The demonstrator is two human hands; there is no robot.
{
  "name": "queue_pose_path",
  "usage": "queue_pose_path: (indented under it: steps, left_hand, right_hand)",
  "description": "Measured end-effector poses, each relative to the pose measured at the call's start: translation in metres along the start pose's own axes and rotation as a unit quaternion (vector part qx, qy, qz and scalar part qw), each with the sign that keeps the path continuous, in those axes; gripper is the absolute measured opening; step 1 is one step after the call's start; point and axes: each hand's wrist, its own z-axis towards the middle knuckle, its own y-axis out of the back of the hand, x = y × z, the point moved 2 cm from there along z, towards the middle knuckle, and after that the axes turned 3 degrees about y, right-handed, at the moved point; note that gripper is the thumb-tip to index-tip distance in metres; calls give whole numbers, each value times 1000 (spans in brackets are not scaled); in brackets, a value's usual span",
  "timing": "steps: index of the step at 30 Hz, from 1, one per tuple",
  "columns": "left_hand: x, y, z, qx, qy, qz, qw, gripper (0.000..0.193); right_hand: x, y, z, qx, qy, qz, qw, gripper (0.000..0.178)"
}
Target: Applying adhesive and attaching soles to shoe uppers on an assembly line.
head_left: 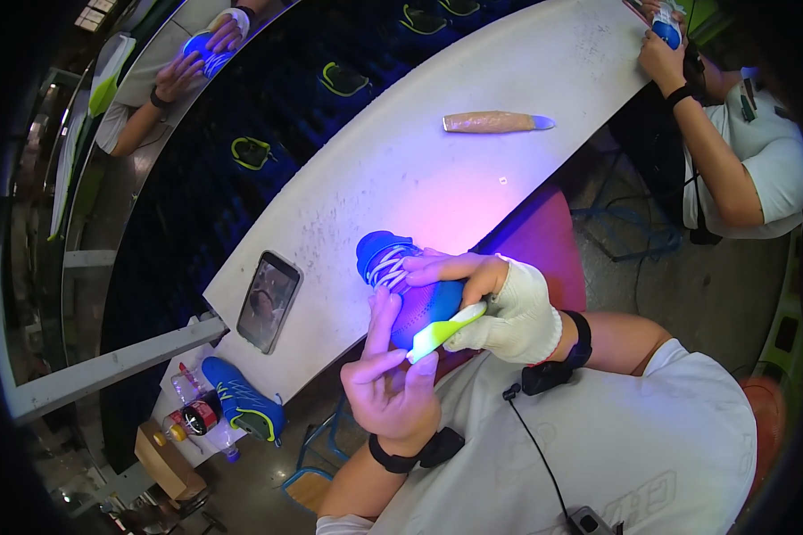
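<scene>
Bench, curved, white, scuffed [401, 169]; dark conveyor belt [268, 98] behind it carrying shoe parts with yellow-green edges.

Far left, lower: plastic bottle with red label [196, 416] and a second blue shoe with yellow-green trim [245, 410], lying on a low ledge beside a brown cardboard box [165, 459].

Left of centre: black smartphone [269, 300], flat on the bench near its front edge.

Centre: small blue sports shoe with white laces and yellow-green sole edge [401, 285], held just above the bench's front edge under violet light; long axis running from upper left to lower right, toe toward the bench, heel toward the body, laces upward.

Left hand [393, 379], bare, black wrist strap: fingers mostly extended, tips resting against the shoe's side and sole edge.

Right hand [500, 308], white fabric glove with bare fingertips: fingers curled over the shoe's upper, gripping it.

Right of centre: tan wooden-handled tool with bluish tip [495, 122], lying crosswise on the bench, well apart from the shoe.

Upper left and upper right: co-workers' hands, each holding a blue shoe.

Floor grey concrete, blue chair frame below.
</scene>
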Motion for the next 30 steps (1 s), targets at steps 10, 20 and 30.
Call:
queue_pose_path:
  steps: [10, 20, 30]
  left_hand:
    - [-24, 21, 28, 86, -43, 204, 974, 40]
    - [-49, 54, 55, 196, -3, 282, 939, 70]
    - [-26, 107, 29, 151, -30, 198, 968, 54]
  right_hand:
    - [6, -2, 16, 67, 116, -249, 959, 51]
    - [-37, -4, 15, 134, 211, -309, 918, 37]
    - [-76, -18, 17, 151, 224, -282, 921, 67]
